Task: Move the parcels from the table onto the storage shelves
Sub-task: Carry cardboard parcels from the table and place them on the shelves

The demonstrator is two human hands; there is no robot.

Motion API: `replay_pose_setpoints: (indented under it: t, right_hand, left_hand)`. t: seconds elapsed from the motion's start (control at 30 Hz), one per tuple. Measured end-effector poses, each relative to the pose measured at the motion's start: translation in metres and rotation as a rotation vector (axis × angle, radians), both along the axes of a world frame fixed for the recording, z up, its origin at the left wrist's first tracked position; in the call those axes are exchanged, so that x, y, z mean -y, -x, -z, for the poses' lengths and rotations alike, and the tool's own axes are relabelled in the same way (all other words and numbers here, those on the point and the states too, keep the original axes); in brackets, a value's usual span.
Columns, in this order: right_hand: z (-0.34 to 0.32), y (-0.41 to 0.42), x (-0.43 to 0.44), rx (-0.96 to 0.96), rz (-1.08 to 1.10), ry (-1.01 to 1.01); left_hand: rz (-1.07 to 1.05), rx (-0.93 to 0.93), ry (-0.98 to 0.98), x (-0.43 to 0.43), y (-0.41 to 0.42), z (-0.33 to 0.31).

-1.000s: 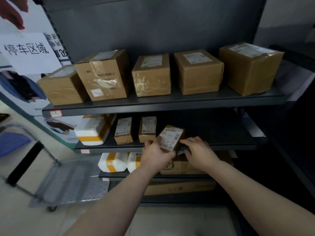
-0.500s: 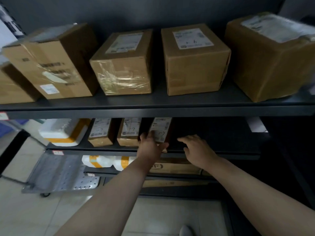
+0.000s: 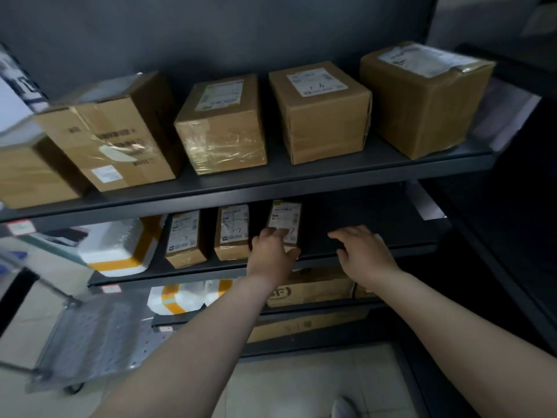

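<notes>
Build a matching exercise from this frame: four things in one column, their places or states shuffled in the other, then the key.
1 left hand
2 right hand
3 white foam box
4 rightmost carton

A top shelf
B middle shelf, left end
C gripping the small parcel
D empty, over bare middle shelf

Pairs: 1-C, 2-D, 3-B, 4-A

Close head-level view onto shelves.

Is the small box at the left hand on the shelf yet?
Seemingly on the shelf: the small box lies label up on the middle shelf beside two others, left hand holding its near end.
</notes>
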State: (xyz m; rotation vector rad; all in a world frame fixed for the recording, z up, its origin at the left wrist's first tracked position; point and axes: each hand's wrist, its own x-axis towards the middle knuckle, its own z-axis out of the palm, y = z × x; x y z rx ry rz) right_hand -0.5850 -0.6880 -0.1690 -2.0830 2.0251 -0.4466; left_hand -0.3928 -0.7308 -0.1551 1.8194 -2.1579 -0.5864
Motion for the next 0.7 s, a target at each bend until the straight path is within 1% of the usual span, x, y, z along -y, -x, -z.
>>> replay_pose_setpoints:
  t: [0.2,0.3,0.4,0.47,0.63,0.7]
  right_hand:
    - [-0.05,0.016,-0.048,-0.056,0.213,0.264]
    - [-0.077,0.033,-0.062,-0.075,0.297,0.334]
    - [-0.101,0.051,-0.066,-0.109,0.387,0.342]
    - [-0.114,0.062,-0.062,-0.107,0.408,0.341]
    - [-0.136,0.083,-0.036,-0.072,0.342,0.325]
    - [-0.14,0.091,-0.021,-0.044,0.308,0.284]
  left_hand:
    - [0.162,-0.093,0.071,-0.022,0.005,-0.037]
    - [0.226,-0.127,0.152,-0.032,0.013,-0.057]
    - [0.266,-0.126,0.209,-0.038,0.025,-0.078]
    - [0.285,-0.136,0.226,-0.037,0.034,-0.092]
    - [0.249,-0.152,0.298,-0.022,0.059,-0.127]
    - [0.221,-0.162,0.298,-0.016,0.068,-0.137]
